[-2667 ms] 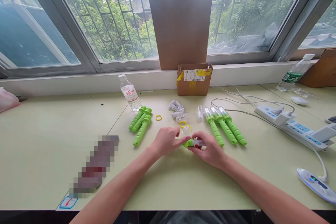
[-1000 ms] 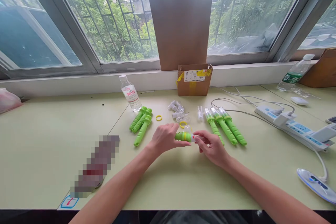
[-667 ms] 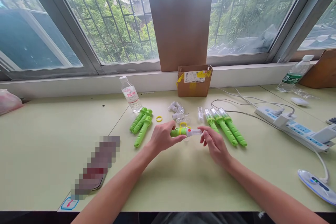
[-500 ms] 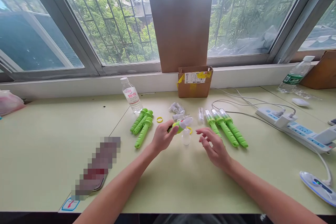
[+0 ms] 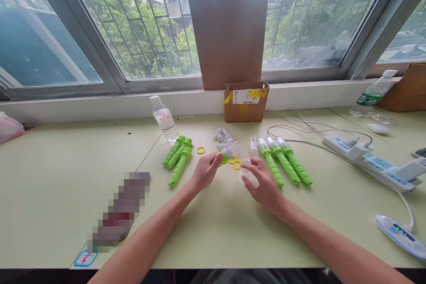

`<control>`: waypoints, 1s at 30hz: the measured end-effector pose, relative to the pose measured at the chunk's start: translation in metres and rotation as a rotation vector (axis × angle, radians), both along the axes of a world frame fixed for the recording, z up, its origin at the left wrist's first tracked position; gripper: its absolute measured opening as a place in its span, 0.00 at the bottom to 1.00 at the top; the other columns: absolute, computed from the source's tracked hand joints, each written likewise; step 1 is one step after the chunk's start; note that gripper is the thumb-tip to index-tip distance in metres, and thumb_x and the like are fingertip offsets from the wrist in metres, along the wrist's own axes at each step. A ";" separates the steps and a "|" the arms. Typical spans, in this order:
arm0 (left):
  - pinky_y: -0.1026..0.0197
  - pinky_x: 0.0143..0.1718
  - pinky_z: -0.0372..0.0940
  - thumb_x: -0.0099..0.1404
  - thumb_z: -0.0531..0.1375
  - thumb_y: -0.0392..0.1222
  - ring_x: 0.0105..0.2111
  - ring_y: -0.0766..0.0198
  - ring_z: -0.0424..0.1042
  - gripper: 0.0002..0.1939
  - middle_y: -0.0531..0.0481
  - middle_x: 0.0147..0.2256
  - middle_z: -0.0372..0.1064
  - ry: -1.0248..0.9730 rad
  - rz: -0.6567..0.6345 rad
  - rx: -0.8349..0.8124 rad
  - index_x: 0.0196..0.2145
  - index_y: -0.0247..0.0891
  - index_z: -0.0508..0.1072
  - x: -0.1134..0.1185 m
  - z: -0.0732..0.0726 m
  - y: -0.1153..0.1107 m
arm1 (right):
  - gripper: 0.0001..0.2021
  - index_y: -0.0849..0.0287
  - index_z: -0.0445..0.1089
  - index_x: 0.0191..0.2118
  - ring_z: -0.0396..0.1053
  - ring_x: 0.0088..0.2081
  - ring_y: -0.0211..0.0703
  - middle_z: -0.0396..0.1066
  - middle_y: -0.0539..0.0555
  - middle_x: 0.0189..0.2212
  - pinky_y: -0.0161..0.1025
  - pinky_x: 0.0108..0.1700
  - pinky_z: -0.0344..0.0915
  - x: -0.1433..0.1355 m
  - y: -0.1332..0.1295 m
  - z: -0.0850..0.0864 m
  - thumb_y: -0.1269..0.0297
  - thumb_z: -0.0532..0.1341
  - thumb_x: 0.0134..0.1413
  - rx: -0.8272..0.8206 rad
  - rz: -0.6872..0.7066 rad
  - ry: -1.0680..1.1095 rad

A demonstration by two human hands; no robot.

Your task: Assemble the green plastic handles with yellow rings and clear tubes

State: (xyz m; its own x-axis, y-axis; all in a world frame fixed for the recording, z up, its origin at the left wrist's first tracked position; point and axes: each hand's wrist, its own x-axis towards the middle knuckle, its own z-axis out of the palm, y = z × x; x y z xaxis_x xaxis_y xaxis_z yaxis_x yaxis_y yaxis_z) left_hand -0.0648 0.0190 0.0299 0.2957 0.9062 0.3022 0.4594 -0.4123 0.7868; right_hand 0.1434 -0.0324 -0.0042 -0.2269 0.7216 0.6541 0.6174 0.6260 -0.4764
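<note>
My left hand is closed around a green tube with a whitish translucent end pointing right. My right hand has thumb and fingers curled about a small clear plastic cap, partly hidden by the fingers. Between the hands lie yellow rings. Another yellow ring rests to the left. Behind my left hand is a group of clear plastic pieces, and a further clear piece stands to the right of them.
Green ribbed tubes lie at left; green tubes with clear tops lie at right. A water bottle, cardboard box and second bottle stand behind. A power strip with cables is on the right, a blurred-out flat object on the left.
My right hand has moved left and closed about the clear cap, which has shifted right and tilted. My left hand still holds the green tube, and more of the yellow rings shows.
</note>
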 end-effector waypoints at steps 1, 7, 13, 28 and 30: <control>0.64 0.22 0.45 0.66 0.41 0.65 0.19 0.70 0.51 0.29 0.57 0.17 0.50 0.065 0.005 0.044 0.20 0.39 0.52 -0.001 -0.001 0.001 | 0.14 0.53 0.64 0.50 0.65 0.49 0.51 0.59 0.59 0.48 0.51 0.46 0.70 0.002 0.001 0.001 0.68 0.56 0.58 0.016 -0.066 0.070; 0.64 0.23 0.42 0.65 0.47 0.62 0.19 0.69 0.47 0.26 0.57 0.18 0.48 0.399 0.045 0.235 0.20 0.39 0.49 -0.005 -0.003 0.003 | 0.26 0.48 0.51 0.61 0.56 0.58 0.52 0.50 0.59 0.55 0.53 0.53 0.68 0.012 0.003 0.005 0.65 0.57 0.57 0.078 -0.169 0.508; 0.64 0.23 0.43 0.65 0.47 0.62 0.19 0.69 0.51 0.26 0.57 0.19 0.52 0.471 0.048 0.259 0.20 0.39 0.53 -0.004 -0.004 0.001 | 0.29 0.45 0.48 0.64 0.55 0.61 0.52 0.47 0.58 0.59 0.54 0.58 0.64 0.005 -0.002 0.001 0.68 0.55 0.59 0.016 0.045 0.502; 0.64 0.21 0.44 0.57 0.50 0.71 0.18 0.69 0.54 0.30 0.55 0.20 0.59 0.545 0.002 0.569 0.22 0.38 0.58 0.003 -0.003 -0.004 | 0.25 0.55 0.56 0.61 0.72 0.24 0.39 0.72 0.47 0.25 0.39 0.31 0.72 0.008 -0.007 0.005 0.66 0.59 0.58 -0.156 0.055 0.427; 0.64 0.20 0.43 0.57 0.51 0.71 0.18 0.69 0.55 0.30 0.54 0.20 0.59 0.555 0.011 0.616 0.22 0.39 0.58 0.002 -0.004 -0.004 | 0.21 0.56 0.60 0.56 0.72 0.24 0.39 0.73 0.48 0.26 0.38 0.30 0.72 0.008 -0.007 0.005 0.64 0.59 0.58 -0.217 0.066 0.450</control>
